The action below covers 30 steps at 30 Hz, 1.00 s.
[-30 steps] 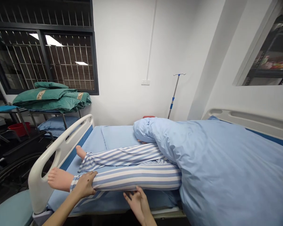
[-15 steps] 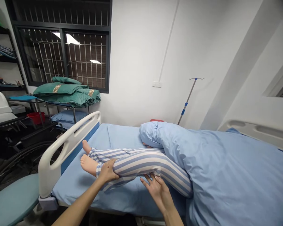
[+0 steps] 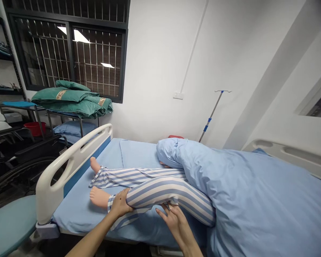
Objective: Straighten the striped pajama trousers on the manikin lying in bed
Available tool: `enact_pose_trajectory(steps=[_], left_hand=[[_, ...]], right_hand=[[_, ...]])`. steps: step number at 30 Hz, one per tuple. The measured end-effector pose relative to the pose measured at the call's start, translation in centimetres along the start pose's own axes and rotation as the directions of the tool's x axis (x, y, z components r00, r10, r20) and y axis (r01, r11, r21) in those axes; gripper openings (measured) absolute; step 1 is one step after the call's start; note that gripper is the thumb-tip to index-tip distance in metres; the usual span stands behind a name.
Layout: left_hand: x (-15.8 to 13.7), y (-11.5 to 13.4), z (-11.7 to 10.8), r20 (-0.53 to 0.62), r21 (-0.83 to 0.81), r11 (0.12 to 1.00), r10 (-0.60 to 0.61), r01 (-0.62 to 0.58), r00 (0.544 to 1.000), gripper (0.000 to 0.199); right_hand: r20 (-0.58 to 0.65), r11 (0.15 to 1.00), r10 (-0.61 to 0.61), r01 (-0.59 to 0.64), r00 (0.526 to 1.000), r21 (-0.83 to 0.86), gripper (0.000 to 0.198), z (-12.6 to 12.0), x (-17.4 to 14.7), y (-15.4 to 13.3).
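Observation:
A bent leg in blue-and-white striped trousers (image 3: 160,189) lies on the near side of the bed, its knee raised off the sheet. My left hand (image 3: 121,203) is wrapped round the shin, just above the bare foot (image 3: 98,197). Under the knee, my right hand (image 3: 173,219) is turned palm up, its fingertips partly hidden against the trouser cloth and its other fingers spread. The farther leg (image 3: 139,175) rests straight on the sheet, its bare foot (image 3: 95,165) near the footboard. A light blue quilt (image 3: 243,192) covers the upper part of the figure.
The bed's white footboard (image 3: 46,182) stands at the left, with a teal stool seat (image 3: 13,221) and a wheelchair (image 3: 21,157) beyond it. Green folded quilts (image 3: 75,100) lie on a metal rack. An IV pole (image 3: 211,116) stands behind the bed.
The near leg has come slightly toward me with both my hands on it, and the gap between the two lower legs has widened. The view has shifted slightly.

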<state>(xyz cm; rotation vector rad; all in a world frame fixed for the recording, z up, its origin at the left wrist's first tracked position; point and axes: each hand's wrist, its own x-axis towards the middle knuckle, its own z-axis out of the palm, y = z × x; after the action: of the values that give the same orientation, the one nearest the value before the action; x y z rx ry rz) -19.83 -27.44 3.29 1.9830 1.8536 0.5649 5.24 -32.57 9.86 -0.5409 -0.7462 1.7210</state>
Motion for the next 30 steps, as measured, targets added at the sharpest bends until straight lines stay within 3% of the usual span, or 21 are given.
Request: enact_pose_trajectory(steps=[8, 19, 30], left_hand=[[-0.3, -0.7, -3.1, -0.017, 0.086, 0.991, 0.107, -0.105, 0.994, 0.074], [-1.5, -6.3, -6.9, 0.037, 0.327, 0.935, 0.132, -0.137, 0.991, 0.070], [-2.1, -9.0, -6.8, 0.100, 0.469, 0.871, 0.114, -0.148, 0.988, 0.060]], right_hand=[[-0.067, 1.000, -0.007, 0.008, 0.998, 0.017, 0.018, 0.5, -0.3, 0.5], [-0.217, 0.945, 0.124, -0.048, 0.968, 0.324, 0.018, 0.8, 0.5, 7.8], [-0.228, 0.900, 0.225, -0.113, 0.947, 0.421, 0.020, -0.6, 1.6, 12.8]])
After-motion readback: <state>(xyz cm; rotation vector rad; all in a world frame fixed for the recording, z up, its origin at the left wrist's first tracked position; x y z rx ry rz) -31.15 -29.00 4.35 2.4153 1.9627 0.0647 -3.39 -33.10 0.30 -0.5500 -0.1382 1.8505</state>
